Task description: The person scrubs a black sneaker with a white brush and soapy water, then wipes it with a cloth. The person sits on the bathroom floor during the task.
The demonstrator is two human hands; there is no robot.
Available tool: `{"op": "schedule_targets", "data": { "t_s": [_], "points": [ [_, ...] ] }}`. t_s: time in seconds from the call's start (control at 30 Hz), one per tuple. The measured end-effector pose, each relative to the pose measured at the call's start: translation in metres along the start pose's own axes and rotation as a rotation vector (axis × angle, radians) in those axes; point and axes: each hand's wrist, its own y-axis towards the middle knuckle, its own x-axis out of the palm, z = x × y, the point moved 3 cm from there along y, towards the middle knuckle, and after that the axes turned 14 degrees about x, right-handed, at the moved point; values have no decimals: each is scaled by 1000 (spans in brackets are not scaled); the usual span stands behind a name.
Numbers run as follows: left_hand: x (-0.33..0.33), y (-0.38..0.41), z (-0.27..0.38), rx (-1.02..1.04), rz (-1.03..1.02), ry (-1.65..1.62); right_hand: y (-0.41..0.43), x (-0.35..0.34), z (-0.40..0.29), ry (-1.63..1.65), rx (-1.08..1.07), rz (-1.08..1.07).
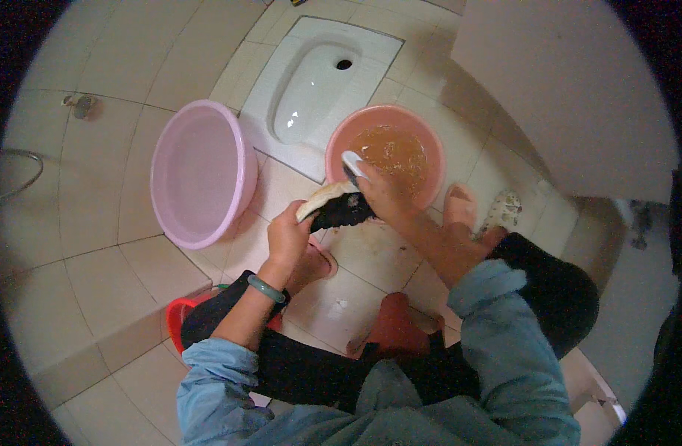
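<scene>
My left hand point(288, 237), with a jade-coloured bangle at the wrist, grips one end of what looks like a shoe point(341, 212). The shoe is black with a cream band along its upper side and a jagged lower edge. My right hand point(388, 195) is closed around a scrubbing brush point(352, 163) with a white back and dark bristles. The brush is at the shoe's far end, though the fingers hide where they meet. Just beyond, a pink-orange basin point(344, 125) holds murky brownish water point(394, 148).
A lilac basin point(238, 184) stands against the tiled wall at left. Behind the basins is a white squat toilet point(313, 95) set in the floor. A red container point(176, 323) is by my left leg. An empty clog point(505, 206) lies beside my right foot.
</scene>
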Motion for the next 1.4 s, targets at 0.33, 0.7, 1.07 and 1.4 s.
{"op": "schedule_targets", "data": {
  "t_s": [0.33, 0.7, 1.07, 1.4],
  "points": [
    [-6, 0, 0, 36, 79, 83, -11, 19, -9, -233, -47, 142],
    [-8, 3, -6, -22, 45, 68, -43, 52, -58, -338, -130, -34],
    [-4, -8, -19, -15, 68, -33, -38, 34, -20, -252, 109, 47],
    [13, -28, -47, -58, 34, -35, -24, 28, 29, -305, 120, 49]
  ]
}}
